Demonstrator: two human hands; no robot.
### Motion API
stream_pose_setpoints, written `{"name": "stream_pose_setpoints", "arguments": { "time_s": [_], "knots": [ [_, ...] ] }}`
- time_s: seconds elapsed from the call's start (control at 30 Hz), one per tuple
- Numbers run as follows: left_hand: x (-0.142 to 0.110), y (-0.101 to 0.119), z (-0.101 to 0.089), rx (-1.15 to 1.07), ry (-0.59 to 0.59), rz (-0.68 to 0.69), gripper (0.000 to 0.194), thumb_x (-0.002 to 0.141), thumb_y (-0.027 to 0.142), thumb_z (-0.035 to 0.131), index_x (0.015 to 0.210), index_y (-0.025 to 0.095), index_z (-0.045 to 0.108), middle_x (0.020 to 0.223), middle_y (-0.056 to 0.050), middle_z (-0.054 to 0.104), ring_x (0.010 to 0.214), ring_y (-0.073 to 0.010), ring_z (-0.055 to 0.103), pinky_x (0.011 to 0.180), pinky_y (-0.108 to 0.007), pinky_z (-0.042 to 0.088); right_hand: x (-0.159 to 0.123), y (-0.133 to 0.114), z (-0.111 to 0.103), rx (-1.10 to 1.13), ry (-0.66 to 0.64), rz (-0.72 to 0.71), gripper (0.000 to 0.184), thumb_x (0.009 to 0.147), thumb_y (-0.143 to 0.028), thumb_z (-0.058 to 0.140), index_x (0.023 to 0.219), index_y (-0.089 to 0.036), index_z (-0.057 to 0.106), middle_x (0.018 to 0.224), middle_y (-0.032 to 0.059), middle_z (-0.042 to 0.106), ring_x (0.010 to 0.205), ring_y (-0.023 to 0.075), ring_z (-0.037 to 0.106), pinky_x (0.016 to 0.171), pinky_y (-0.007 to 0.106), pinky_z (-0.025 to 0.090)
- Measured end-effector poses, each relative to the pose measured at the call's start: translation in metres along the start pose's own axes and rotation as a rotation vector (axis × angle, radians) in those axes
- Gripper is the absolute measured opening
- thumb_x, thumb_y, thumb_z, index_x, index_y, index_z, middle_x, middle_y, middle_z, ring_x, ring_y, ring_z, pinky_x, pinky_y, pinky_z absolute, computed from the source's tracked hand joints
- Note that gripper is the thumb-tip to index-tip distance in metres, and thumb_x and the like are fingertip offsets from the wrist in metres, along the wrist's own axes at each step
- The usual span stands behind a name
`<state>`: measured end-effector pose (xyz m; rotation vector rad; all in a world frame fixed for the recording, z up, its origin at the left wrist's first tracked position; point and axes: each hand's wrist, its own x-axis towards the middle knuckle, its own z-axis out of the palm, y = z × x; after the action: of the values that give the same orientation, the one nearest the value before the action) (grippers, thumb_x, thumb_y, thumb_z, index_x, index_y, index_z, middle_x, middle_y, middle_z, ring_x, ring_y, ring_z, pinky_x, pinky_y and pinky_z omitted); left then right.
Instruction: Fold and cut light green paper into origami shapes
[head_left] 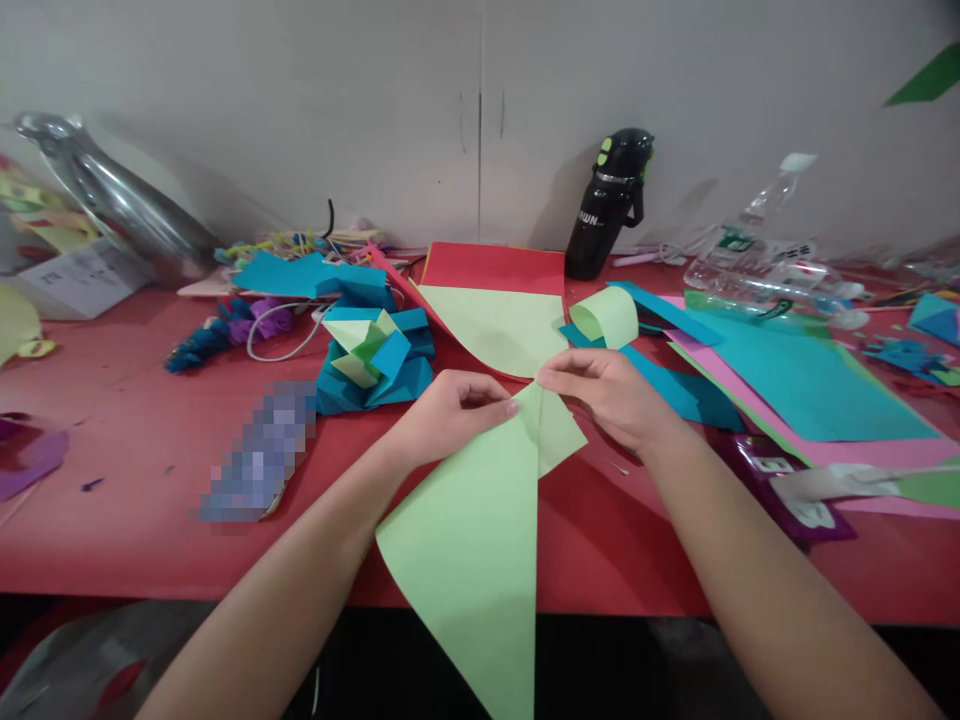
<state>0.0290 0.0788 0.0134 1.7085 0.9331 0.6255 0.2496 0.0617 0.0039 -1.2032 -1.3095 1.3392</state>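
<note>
Folded light green paper sheet [465, 540]: Seen from the head camera, it is held aloft between two hands, its broad lower part reaching past the table's near edge and a small flap jutting right near the top.
Bare left hand [457, 410]: Thumb and fingers grip the sheet's upper left edge.
Bare right hand [611, 395]: Thumb and fingertips pinch the sheet's top corner, just beside the left hand.
Red-topped table [135, 420]: Craft materials crowd its surface.
Beyond the hands: A curved-edged light green paper piece [502, 325] lies against a flat red paper sheet [499, 268]; a curled light green paper strip [609, 318] sits to the right.
Left side: A folded teal paper bundle with light green pieces [375, 365] stands near a pixelated bluish oblong item [262, 455].
Right side: A broad blue paper sheet [817, 370] overlaps pink and green ones, near a purple packet with white tissue [757, 455].
Back edge: A black drink bottle with lime accents [604, 210], a clear plastic bottle with a white cap [739, 245] and a shiny silver metal jug [127, 195] stand before pale cabinet doors [315, 110].
</note>
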Motion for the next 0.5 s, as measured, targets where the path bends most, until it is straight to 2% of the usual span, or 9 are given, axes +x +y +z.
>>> {"name": "stream_pose_setpoints", "arguments": {
  "time_s": [0.13,0.27,0.37,0.5],
  "knots": [
    [0.001,-0.003,0.004,-0.008,-0.016,0.066,0.028,0.090,0.042,0.064,0.088,0.017,0.075,0.081,-0.004,0.070,0.072,-0.0157,0.059,0.063,-0.026,0.043,-0.002,0.000,0.010,-0.166,-0.068,-0.061,0.018,0.081,-0.041,0.076,0.079,-0.023,0.075,0.080,0.0017,0.072,0.077,0.0169,0.061,0.071,0.031,0.048],
    [0.002,-0.005,0.004,0.033,-0.018,0.074,0.030,0.091,0.043,0.063,0.080,0.017,0.073,0.071,-0.002,0.064,0.064,-0.0136,0.054,0.057,-0.026,0.038,-0.003,-0.001,0.014,-0.236,-0.083,-0.093,0.021,0.083,-0.043,0.073,0.079,-0.022,0.074,0.073,0.0012,0.068,0.067,0.0154,0.056,0.061,0.030,0.043],
    [0.002,-0.005,0.001,0.066,-0.022,0.062,0.030,0.089,0.043,0.064,0.078,0.017,0.073,0.070,-0.003,0.067,0.062,-0.0144,0.057,0.055,-0.026,0.041,-0.001,-0.003,0.007,-0.278,0.018,-0.149,0.023,0.084,-0.045,0.072,0.077,-0.023,0.072,0.074,0.0017,0.067,0.067,0.0164,0.056,0.061,0.030,0.043],
    [0.001,-0.005,-0.004,0.081,-0.062,0.034,0.028,0.089,0.041,0.063,0.081,0.018,0.076,0.079,-0.006,0.075,0.071,-0.0206,0.067,0.060,-0.029,0.050,0.008,0.002,-0.015,-0.284,0.224,-0.214,0.020,0.084,-0.043,0.071,0.078,-0.023,0.071,0.078,0.0017,0.068,0.071,0.0175,0.058,0.066,0.031,0.045]
  ]
}}
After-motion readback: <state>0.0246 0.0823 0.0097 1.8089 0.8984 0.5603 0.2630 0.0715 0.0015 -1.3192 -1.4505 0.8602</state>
